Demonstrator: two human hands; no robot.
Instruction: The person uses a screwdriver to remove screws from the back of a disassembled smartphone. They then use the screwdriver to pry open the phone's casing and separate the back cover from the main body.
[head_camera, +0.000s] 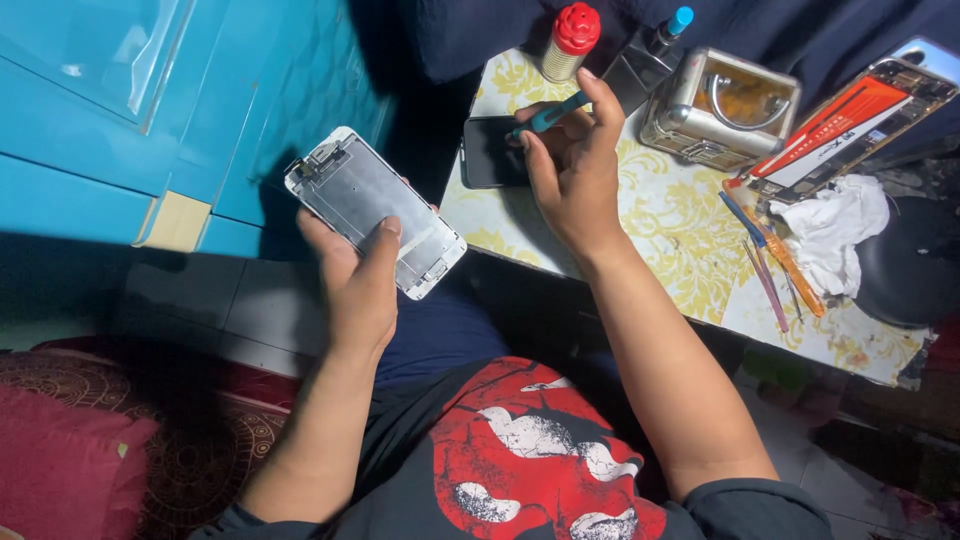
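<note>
Screen panel: a detached phone display assembly (375, 211) was held off the tabletop, out over the lap, its metal-backed inner side turned up, so that the back could be looked over.
Left hand: the left hand (358, 285) was clamped on the panel's lower end, the thumb laid across the metal plate to steady it.
Right hand: the right hand (568, 165) was closed on a teal-handled tool (548, 116), pinched near its tip for fine control, directly above a dark phone body (492, 152).
Phone body: it was laid flat at the near-left edge of the tabletop (680, 220), within easy reach of both hands.
Supplies: a red-capped bottle (570, 40) and a blue-tipped bottle (668, 28) were stood upright at the far edge.
Metal case: a small metal case (720, 105) was set beside them.
Spare tools: thin tools (770, 265) and a white cloth (830, 230) were left to the right, near another opened phone (860, 120).
</note>
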